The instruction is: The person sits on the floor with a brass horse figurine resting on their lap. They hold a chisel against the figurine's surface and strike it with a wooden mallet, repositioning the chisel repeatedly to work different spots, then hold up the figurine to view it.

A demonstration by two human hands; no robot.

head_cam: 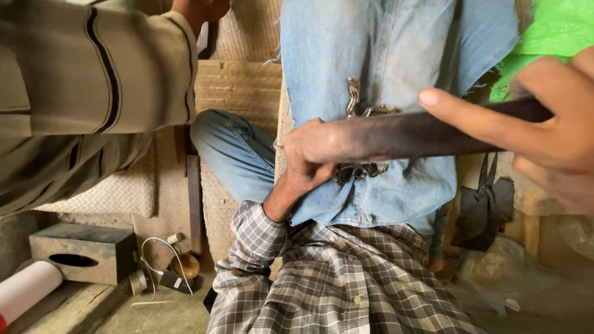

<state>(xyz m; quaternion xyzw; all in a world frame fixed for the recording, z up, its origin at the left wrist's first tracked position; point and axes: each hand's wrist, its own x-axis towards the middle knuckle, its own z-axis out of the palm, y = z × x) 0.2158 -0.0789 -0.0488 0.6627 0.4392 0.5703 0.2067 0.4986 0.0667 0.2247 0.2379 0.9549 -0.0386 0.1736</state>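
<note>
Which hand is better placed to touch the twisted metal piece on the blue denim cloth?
Probably the left hand: it grips the long dark bar right beside the twisted metal piece on the blue denim cloth. The right hand holds the bar farther away.

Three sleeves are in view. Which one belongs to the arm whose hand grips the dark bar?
The checked plaid sleeve at bottom centre: its hand wraps the dark bar. The striped olive sleeve and blue denim leg end elsewhere.

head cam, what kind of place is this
Probably a small home craft or repair workshop: a floor-level work spot with woven mats, denim cloth under a dark tool, and a grey box.
</note>
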